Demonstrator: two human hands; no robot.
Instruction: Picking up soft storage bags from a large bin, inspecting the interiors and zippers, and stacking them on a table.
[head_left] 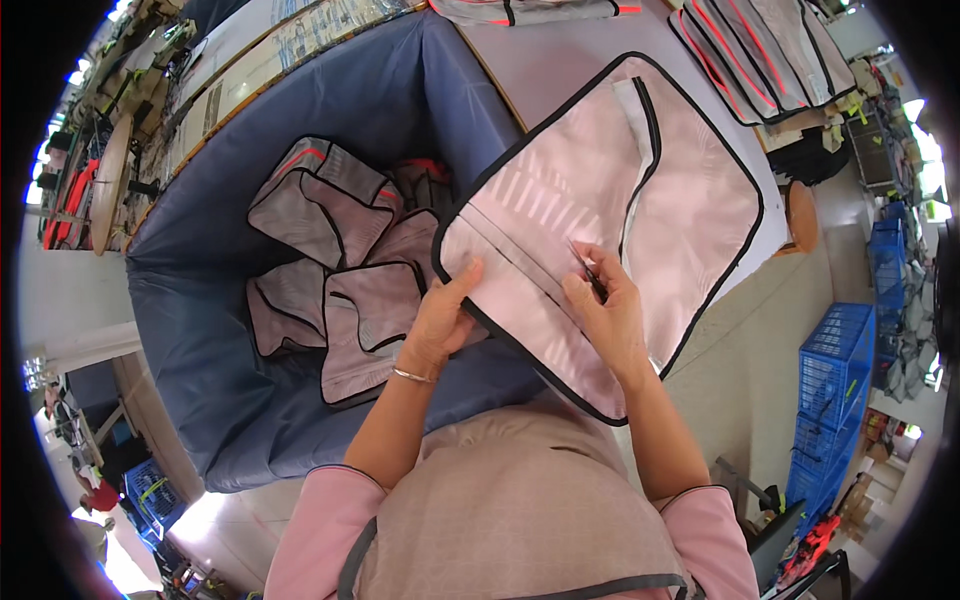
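A pale pink fabric panel [690, 200] with black bound edges lies tilted in front of me. A curved black zip runs on its upper part, and a straight dark seam crosses nearer to me. My left hand [440, 322] grips its left edge, thumb on top and fingers hidden beneath. My right hand [610, 310] is closed around small thread snips [597, 285], dark with a fine pointed tip, held just over the panel beside the seam. Left of the panel, several similar pink-grey panels [375, 300] lie heaped in a large blue fabric-lined bin [200, 330].
A light table [530, 50] stands behind the panel. Stacked grey pieces with red stripes [765, 55] lie on its far right corner. Blue plastic crates [835, 365] stand on the floor at right, and a wooden stool [800, 218] sits by the table.
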